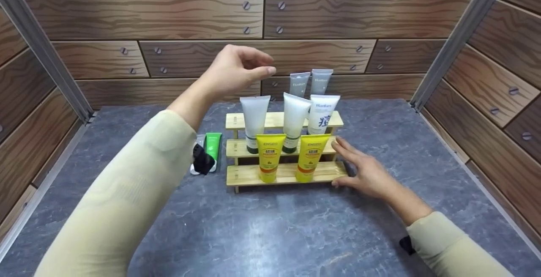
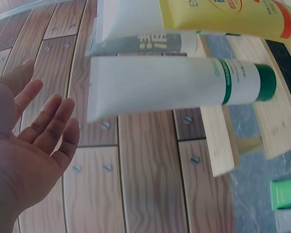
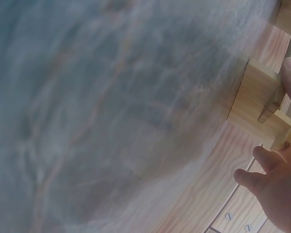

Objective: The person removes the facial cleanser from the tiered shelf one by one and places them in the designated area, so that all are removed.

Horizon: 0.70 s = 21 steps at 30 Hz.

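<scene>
In the head view, pale glare is reflected off the grey marbled stone-look tabletop (image 1: 258,234), and a soft shadow is cast beneath the bare right hand (image 1: 367,175). The bare left hand (image 2: 19,160) is dimly lit through haze; in the right-wrist view, the tabletop is heavily blurred.
</scene>
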Motion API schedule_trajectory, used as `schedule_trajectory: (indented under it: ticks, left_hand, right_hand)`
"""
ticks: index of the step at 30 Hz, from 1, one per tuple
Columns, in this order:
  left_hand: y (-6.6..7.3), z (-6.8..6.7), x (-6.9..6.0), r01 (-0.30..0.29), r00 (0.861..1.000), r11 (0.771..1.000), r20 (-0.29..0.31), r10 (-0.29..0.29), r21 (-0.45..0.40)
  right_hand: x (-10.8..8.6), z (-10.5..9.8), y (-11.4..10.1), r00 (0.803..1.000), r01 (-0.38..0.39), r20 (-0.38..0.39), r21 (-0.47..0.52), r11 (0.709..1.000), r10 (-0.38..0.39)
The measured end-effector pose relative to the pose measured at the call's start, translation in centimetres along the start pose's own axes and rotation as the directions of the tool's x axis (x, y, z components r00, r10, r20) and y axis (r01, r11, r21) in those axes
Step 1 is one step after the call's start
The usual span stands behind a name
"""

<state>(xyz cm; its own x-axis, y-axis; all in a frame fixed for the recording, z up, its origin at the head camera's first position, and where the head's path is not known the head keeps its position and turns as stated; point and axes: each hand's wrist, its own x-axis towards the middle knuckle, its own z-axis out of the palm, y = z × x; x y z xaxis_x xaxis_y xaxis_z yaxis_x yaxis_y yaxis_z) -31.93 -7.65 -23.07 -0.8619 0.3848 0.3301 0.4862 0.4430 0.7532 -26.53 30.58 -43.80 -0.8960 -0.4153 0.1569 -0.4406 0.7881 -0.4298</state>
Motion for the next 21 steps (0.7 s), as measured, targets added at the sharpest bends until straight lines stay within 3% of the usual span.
schedule_trajectory:
  ticks: [14, 21]
  left_hand:
    - [0.0, 2.6, 2.0, 0.024, 0.998, 0.998, 0.058, -0.020, -0.053]
    - [-0.1, 3.6, 3.0, 0.023, 0.993, 0.998, 0.118, -0.017, -0.051]
  right_hand:
    - [0.3, 0.0, 0.0, 0.999, 0.030, -0.014, -0.011, 0.999, -0.030]
    - [0.0, 0.1, 0.0, 1.000, 0.024, -0.013, 0.001, 1.000, -0.024]
